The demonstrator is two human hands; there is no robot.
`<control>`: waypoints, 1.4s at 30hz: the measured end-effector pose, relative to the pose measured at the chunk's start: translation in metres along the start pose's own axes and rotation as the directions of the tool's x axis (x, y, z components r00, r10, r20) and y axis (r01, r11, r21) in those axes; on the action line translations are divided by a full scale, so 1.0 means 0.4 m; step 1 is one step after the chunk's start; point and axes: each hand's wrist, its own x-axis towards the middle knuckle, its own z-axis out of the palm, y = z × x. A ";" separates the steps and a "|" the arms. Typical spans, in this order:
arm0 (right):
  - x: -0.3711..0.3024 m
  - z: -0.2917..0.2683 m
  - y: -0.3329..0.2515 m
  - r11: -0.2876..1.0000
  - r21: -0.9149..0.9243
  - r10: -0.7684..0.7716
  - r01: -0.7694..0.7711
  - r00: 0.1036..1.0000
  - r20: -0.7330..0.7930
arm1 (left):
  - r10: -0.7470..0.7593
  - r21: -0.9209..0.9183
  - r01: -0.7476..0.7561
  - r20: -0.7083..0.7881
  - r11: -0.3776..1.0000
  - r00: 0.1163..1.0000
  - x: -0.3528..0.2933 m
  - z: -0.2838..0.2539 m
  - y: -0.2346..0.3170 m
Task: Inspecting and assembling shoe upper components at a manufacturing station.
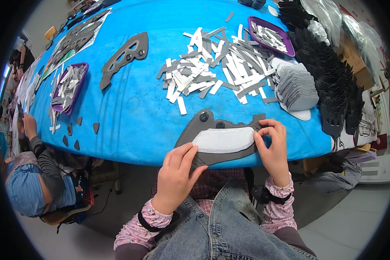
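Note:
A flat grey foam piece [187, 132] with cut-outs and dark round snaps lies at the table's near edge in front of me. On top of it rests a long white pad [223, 141] with rounded ends. My left hand [174, 175] has its index fingertip at the pad's left end, while the thumb lies by the foam's lower edge. At the other end, my right hand [273, 145] bends thumb and index finger around the pad's tip and the foam's upper tab. The pad stays flat between both hands.
Loose grey and white strips [212, 65] are heaped mid-table. Purple trays [271, 34] of strips stand at both sides. Another grey foam piece [125, 58] lies farther left. Stacked grey pads [297, 86] and black pieces [333, 82] line the right. A co-worker [34, 182] sits at left.

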 end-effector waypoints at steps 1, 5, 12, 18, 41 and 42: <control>0.000 -0.003 0.001 1.000 0.024 0.018 -0.018 1.000 0.012 | 0.001 -0.001 -0.001 -0.001 1.000 1.000 0.002 -0.001 -0.001; -0.002 -0.001 -0.003 1.000 -0.002 0.015 -0.015 1.000 0.009 | 0.005 -0.023 -0.005 -0.010 1.000 1.000 0.004 -0.003 -0.004; -0.005 0.003 -0.009 1.000 -0.027 0.014 -0.014 1.000 -0.003 | 0.040 0.087 -0.043 0.031 0.995 0.999 -0.001 0.006 0.002; -0.009 0.004 -0.008 0.999 -0.037 0.014 -0.015 0.999 -0.033 | 0.083 0.224 -0.120 0.168 0.967 0.982 0.008 0.003 0.021; -0.090 0.047 -0.080 0.942 -0.043 -0.319 0.333 0.928 0.194 | 0.280 0.180 -0.396 0.457 0.900 0.844 0.080 0.048 0.047; -0.091 0.036 -0.076 0.946 -0.056 -0.305 0.319 0.936 0.176 | 0.276 0.142 -0.379 0.465 0.915 0.841 0.082 0.042 0.045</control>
